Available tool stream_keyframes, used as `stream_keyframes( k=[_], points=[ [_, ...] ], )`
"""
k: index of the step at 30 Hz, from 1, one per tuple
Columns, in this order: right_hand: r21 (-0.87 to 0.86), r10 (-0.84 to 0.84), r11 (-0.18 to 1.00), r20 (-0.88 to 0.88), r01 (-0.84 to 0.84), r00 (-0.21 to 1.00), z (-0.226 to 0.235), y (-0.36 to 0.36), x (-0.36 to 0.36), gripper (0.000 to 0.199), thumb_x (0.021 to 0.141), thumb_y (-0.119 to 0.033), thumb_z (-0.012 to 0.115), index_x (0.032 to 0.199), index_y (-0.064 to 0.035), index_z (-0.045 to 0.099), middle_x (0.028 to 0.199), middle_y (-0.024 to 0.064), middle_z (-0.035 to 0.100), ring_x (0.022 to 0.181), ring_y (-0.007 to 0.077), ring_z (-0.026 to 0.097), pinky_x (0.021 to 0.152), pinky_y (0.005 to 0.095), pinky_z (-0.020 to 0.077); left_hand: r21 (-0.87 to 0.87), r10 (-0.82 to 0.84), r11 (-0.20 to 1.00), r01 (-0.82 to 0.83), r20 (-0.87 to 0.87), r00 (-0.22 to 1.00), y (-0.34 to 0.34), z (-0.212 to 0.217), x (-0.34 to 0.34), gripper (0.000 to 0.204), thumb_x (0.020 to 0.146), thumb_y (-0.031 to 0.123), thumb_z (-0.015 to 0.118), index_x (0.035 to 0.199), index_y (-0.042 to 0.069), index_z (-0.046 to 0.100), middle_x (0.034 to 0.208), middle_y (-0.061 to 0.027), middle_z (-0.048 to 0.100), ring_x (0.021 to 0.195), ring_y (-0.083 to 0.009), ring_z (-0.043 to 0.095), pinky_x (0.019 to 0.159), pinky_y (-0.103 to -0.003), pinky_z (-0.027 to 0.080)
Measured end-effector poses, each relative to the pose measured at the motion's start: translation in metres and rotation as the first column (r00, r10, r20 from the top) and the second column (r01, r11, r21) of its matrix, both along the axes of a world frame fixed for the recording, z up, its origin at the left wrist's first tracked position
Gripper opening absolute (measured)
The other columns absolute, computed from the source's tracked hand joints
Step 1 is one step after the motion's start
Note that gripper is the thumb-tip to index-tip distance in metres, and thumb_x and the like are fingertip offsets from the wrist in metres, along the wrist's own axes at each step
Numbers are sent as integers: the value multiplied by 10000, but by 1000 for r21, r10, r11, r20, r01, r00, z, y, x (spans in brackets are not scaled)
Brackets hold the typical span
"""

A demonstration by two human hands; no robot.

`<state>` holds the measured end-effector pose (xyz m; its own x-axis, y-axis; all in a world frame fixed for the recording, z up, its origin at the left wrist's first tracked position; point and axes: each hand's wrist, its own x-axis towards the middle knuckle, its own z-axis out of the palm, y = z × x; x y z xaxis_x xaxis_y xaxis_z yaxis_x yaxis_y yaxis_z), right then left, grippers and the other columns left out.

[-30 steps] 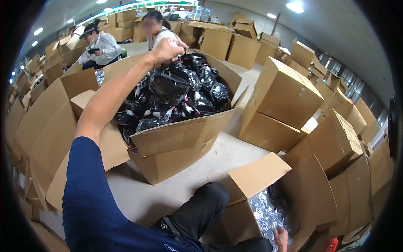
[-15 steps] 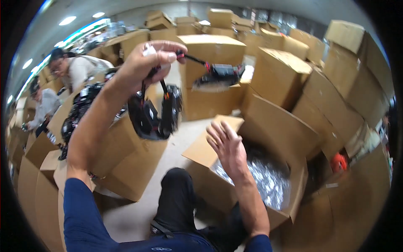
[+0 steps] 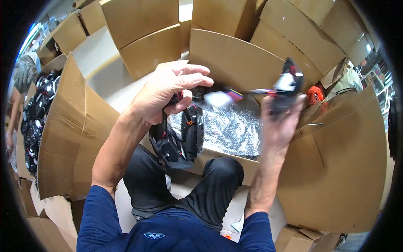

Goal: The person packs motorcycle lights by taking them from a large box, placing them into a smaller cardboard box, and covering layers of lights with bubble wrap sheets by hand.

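Note:
My left hand (image 3: 170, 90) is closed round dark cables. From it hang two black plastic parts (image 3: 193, 130) with red and orange wires, over the near edge of the box. My right hand (image 3: 282, 126), blurred by motion, is closed on another black plastic part (image 3: 289, 80) with a white patch, raised on the right. Between the hands a blurred white piece with coloured wires (image 3: 222, 99) stretches toward the right-hand part; where it joins is unclear. Below lies an open cardboard box (image 3: 235, 50) with silvery bubble wrap (image 3: 231, 126) inside.
At the left stands a tall carton (image 3: 63, 143) packed with similar black parts (image 3: 37, 122). Large cartons (image 3: 142, 25) line the far side. A big cardboard flap (image 3: 336, 168) rises at the right, near a red-orange object (image 3: 315, 95). Part of another person shows at the left edge.
My view has turned down toward the box. The left hand has brought the hanging parts over it. My right hand, open before, now grips one black part and has moved right.

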<state>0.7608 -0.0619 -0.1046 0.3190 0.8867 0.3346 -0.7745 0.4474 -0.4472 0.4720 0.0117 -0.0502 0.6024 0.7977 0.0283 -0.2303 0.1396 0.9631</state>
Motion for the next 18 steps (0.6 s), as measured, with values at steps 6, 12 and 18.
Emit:
stream_keyframes(
  k=[6,12,18],
  points=[
    [-664,3,732,230,155,973,-109,118,85,413,940,-455,706,1187,-131,638,1071,36,693,949,192,653,864,451,544,-169,188,966,-194,-53,981,34,-66,-25,352,976,259,679,1172,-24,605,907,-75,693,430,-45,443,365,-183,265],
    [-629,263,751,564,201,783,-266,210,99,571,915,-250,758,1365,28,542,1306,141,645,1169,258,628,1048,376,467,-273,299,925,-264,93,950,54,-92,-21,295,997,231,643,1154,-16,606,853,-56,663,436,-41,455,352,-183,276],
    [-125,293,602,953,789,-72,-312,235,105,609,895,-384,693,1297,67,618,1296,292,629,1280,404,567,1099,416,414,-338,487,839,-426,117,866,57,-106,-28,318,1002,251,633,1163,-20,593,792,-30,621,471,-71,484,382,-191,294]
  ],
)
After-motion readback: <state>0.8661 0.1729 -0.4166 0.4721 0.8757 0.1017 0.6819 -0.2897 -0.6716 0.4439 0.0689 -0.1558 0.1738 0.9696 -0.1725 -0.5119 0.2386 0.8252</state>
